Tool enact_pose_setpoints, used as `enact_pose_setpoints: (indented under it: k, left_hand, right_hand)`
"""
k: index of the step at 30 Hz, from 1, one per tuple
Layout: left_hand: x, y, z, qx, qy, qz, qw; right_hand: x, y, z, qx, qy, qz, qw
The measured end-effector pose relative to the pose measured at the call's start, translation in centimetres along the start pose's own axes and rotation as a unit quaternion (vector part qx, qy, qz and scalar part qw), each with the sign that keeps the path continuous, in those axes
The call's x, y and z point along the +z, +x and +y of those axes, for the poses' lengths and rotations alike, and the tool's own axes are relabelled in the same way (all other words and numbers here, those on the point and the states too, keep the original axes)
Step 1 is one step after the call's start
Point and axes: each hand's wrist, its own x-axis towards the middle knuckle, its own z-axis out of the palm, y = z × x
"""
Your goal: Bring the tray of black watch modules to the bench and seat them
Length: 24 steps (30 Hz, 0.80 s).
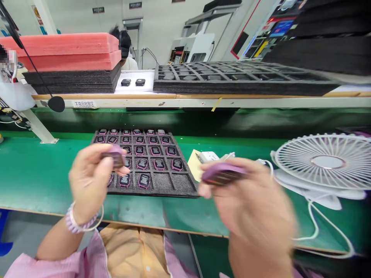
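Observation:
My left hand (89,173) pinches a small purple-framed watch case (115,157) above the left part of a black foam tray (185,184). My right hand (249,204), smeared by motion, grips another purple watch case (223,173) to the right of the tray, its dark face tilted downward. The tray lies on the green table (37,173) and holds several purple-framed watch cases with lit text on their dark faces. Two compartments at its front right hold nothing.
A white fan (327,162) with a looping cable stands at the right. Beside the tray are a yellow paper (194,164) and a white power strip (209,156). The shelf (130,102) bears pink foam (72,50) and another black tray (237,83). A person sits behind.

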Motion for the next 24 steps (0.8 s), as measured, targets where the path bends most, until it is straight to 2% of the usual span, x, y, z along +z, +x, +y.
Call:
enact_pose_setpoints:
  k: [2,5,8,11,16,19,22,24]
  left_hand:
    - [2.2,0.6,-1.1,-0.065,-0.041,-0.072,0.994]
    - [5.0,0.7,-3.9,-0.165,-0.075,-0.206,0.962]
    - [6.7,0.4,-6.6,-0.186,-0.033,-0.290,0.938]
    - [7.8,0.3,-8.1,-0.153,0.081,-0.343,0.923]
    - [9.1,0.8,-9.1,-0.016,0.299,-0.380,0.875]
    - [9.4,1.0,-9.3,-0.002,0.388,-0.387,0.836]
    - [9.2,0.9,-8.9,0.006,0.434,-0.397,0.809]
    - [8.4,0.7,-8.0,0.025,0.444,-0.399,0.802]
  right_hand:
    - [0.6,0.7,1.2,0.032,0.023,0.002,0.999]
    - [0.4,1.7,3.7,0.111,0.032,-0.001,0.993]
    - [-1.0,1.7,5.2,0.147,0.031,-0.006,0.989]
    - [-2.6,1.0,5.4,0.162,0.038,-0.021,0.986]
    - [-4.9,0.0,5.7,0.138,-0.017,-0.061,0.988]
    - [-6.0,0.0,6.2,0.088,-0.154,-0.054,0.983]
    - [-6.8,0.5,6.4,0.026,-0.311,-0.071,0.947]
    - [-7.2,0.8,6.4,0.016,-0.348,-0.105,0.932]
